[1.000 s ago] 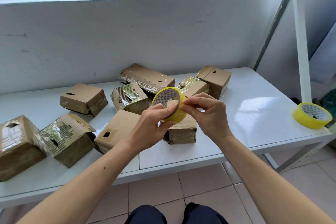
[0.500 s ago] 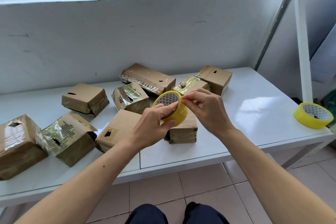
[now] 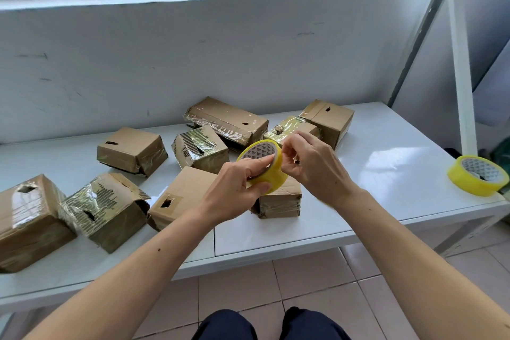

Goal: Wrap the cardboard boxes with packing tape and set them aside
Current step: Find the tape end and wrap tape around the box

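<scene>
My left hand grips a yellow roll of packing tape above the table, index finger across its core and thumb under it. My right hand is at the roll's upper right rim with fingertips curled and pinching at the tape edge. Just below the roll lies a small taped cardboard box, partly hidden by my hands. A plain box with a slot lies left of it. Several more cardboard boxes, some wrapped in shiny tape, are spread over the white table.
A second yellow tape roll lies at the table's right front corner. Taped boxes crowd the left end. A grey wall stands behind the table, and a white shelf post rises at the right. Tiled floor and my knees show below.
Both hands and the roll have shifted slightly up and right. My right fingertips have moved from the roll's face to its upper right rim.
</scene>
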Demonstrator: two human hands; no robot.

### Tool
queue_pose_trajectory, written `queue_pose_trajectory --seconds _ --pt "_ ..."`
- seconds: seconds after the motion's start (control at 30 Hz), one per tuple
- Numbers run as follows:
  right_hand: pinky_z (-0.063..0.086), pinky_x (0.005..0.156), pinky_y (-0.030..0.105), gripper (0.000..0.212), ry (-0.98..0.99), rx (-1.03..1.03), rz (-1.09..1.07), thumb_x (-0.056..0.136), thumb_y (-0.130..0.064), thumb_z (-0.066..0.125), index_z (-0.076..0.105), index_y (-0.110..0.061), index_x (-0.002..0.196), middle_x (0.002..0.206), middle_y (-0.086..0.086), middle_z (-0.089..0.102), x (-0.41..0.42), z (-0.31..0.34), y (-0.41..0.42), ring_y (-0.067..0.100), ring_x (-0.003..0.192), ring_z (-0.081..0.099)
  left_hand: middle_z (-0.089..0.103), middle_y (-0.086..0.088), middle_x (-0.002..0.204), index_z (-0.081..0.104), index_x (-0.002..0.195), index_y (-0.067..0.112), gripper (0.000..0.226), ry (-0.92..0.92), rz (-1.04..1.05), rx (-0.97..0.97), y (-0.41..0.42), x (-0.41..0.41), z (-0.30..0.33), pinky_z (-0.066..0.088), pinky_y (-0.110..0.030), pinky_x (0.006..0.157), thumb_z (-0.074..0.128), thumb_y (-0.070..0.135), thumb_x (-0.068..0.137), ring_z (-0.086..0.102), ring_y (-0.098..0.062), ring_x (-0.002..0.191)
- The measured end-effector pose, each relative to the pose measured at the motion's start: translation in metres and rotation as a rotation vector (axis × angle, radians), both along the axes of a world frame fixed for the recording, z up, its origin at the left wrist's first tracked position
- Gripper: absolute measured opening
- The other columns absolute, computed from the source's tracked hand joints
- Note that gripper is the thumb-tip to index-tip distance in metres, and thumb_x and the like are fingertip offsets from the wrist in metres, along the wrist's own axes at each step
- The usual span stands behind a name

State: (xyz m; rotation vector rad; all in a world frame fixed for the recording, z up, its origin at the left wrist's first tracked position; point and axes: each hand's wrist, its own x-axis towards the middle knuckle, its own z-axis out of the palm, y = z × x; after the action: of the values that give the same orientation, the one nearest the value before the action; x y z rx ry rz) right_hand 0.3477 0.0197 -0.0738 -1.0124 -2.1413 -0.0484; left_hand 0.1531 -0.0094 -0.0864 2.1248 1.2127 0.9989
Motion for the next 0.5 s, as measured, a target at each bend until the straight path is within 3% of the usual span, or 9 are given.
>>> queue_pose_trajectory --seconds 0.1,0.23,0.3,0.37,0.43,0.5 --pt "0.045 0.065 0.023 0.010 0.056 -0.048 -0.007 0.084 0.001 0.064 0.055 -0.005 0.084 0.086 0.006 0.056 0.005 -0.003 -0.001 0.017 0.072 0.049 0.062 0.008 0.128 0.057 0.139 0.012 0.059 -0.040 0.033 -0.039 0.002 -0.001 0.001 0.044 -0.008 0.097 0.075 0.000 0.084 0.057 0.000 0.117" --pt "0.046 0.072 0.010 0.005 0.303 -0.220 -0.003 0.092 -0.008 0.067 0.069 -0.005 0.096 0.094 0.000 0.063 0.008 -0.005 -0.002 0.010 0.083 0.058 0.064 0.005 0.129 0.057 0.139 0.012 0.059 -0.100 0.041 -0.104 0.004 -0.005 0.000 0.050 -0.027 0.103 0.075 -0.002 0.083 0.060 -0.005 0.120" --pt "0.051 0.079 0.015 0.016 0.423 -0.370 0.045 0.090 -0.012 0.070 0.074 -0.012 0.106 0.103 -0.007 0.065 0.004 -0.007 0.000 0.007 0.096 0.062 0.067 0.001 0.129 0.056 0.139 0.011 0.059 -0.117 0.019 -0.123 0.003 -0.002 0.001 0.053 -0.028 0.099 0.074 -0.001 0.084 0.062 -0.005 0.118" --pt "0.056 0.081 0.027 0.019 0.536 -0.450 0.083 0.087 -0.012 0.073 0.075 -0.021 0.104 0.106 -0.008 0.066 -0.001 -0.008 0.001 0.010 0.103 0.063 0.067 0.000 0.128 0.056 0.140 0.011 0.059 -0.136 0.007 -0.140 0.003 0.000 0.002 0.054 -0.025 0.096 0.074 -0.002 0.085 0.063 -0.003 0.114" --pt "0.057 0.079 0.032 0.017 0.588 -0.431 0.079 0.085 -0.011 0.075 0.077 -0.021 0.098 0.103 -0.002 0.068 -0.003 -0.009 0.002 0.014 0.100 0.065 0.068 0.001 0.126 0.056 0.139 0.012 0.058 -0.149 0.003 -0.149 0.003 0.002 0.002 0.054 -0.024 0.095 0.074 -0.002 0.085 0.064 -0.003 0.113" --pt "0.055 0.076 0.026 0.011 0.512 -0.349 0.049 0.086 -0.010 0.075 0.078 -0.015 0.095 0.098 0.001 0.070 -0.004 -0.008 0.002 0.014 0.092 0.066 0.069 0.004 0.123 0.058 0.138 0.012 0.058 -0.151 0.010 -0.152 0.002 0.002 0.003 0.054 -0.023 0.094 0.074 -0.003 0.084 0.065 -0.001 0.111"
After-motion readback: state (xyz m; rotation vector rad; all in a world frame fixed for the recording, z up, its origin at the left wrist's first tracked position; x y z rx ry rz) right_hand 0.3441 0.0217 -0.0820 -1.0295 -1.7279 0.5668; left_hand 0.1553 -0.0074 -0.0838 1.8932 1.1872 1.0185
